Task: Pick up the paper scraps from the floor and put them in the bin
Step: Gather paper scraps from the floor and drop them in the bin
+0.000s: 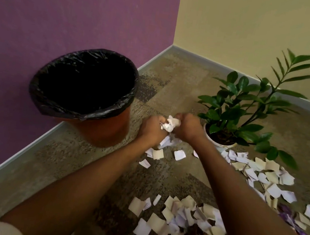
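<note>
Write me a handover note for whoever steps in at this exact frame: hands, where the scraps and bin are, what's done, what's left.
Left hand and right hand both grip one crumpled wad of paper, held above the floor just right of the bin.
The bin stands by the purple wall with a black liner; its inside is too dark to see.
Done: one handful gathered.
Left: drop the wad in, then clear the paper scraps on the carpet by the potted plant, beneath the hands and in the near pile.
</note>
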